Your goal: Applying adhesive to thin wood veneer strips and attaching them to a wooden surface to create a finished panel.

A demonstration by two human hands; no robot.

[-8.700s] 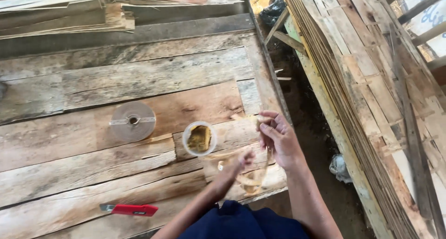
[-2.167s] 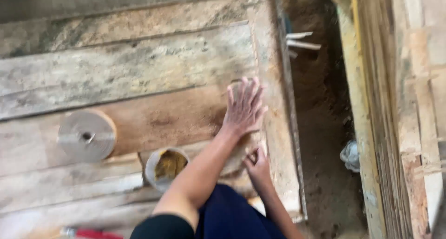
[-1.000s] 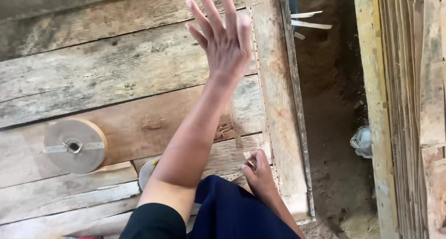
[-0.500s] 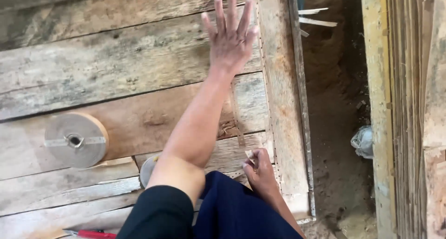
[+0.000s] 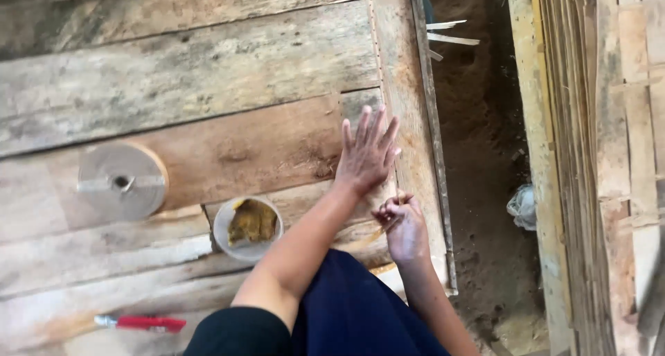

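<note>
- My left hand [image 5: 367, 155] is lying flat on rough, weathered wood planks [image 5: 208, 72], fingers spread, gripping nothing.
- My right hand [image 5: 404, 224] is pinching shut on a thin pale strip [image 5: 379, 233], just beside the platform edge.
- Round plastic cup [image 5: 248, 226] w/ yellowish paste is sitting near the left forearm.
- Grey disc [image 5: 121, 181] and red-handled tool [image 5: 142, 323] are lying well apart to the left.
- Dirt gap [image 5: 478, 155] is running past the platform's right edge.

The left hand [image 5: 367, 155], stretched far up the planks with fingers spread half a second ago, now lies drawn back, flat on the reddish board near the right hand [image 5: 405, 224]. The small round container [image 5: 247, 226] of yellowish paste, then mostly hidden behind the forearm, shows fully.
</note>
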